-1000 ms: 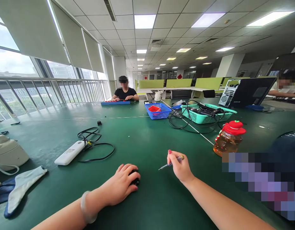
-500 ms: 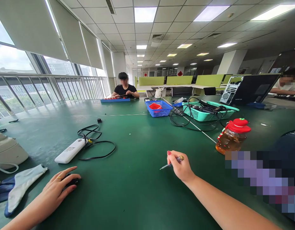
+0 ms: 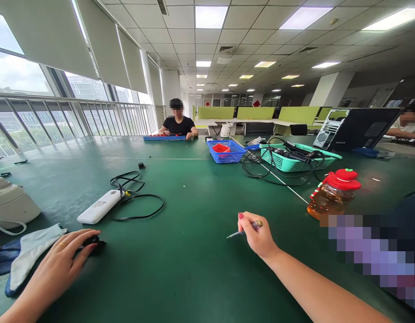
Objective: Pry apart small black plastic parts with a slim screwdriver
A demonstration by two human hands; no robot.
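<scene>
My left hand (image 3: 64, 253) is closed around a small black object (image 3: 95, 247) on the green tabletop, thumb on the near side and fingers over the top; its kind is not clear. Just left of that hand lies a blue and white work glove (image 3: 25, 255). In my right hand (image 3: 259, 235) is a small screwdriver (image 3: 234, 234), pinched between thumb and fingers. Its thin metal shaft points left and down toward the table, and its amber end shows above the hand.
A white power strip (image 3: 99, 207) with a looped black cable lies beyond my left hand. A red-lidded bottle (image 3: 331, 199) stands at right. Farther back are a blue basket (image 3: 227, 158), a green basket (image 3: 281, 165) with cables, a computer case (image 3: 357, 128) and a seated person (image 3: 178, 121).
My left hand has shifted left with the black object, and its fingers have closed more around it. The right hand keeps its hold on the screwdriver. The whole view has shifted slightly.
</scene>
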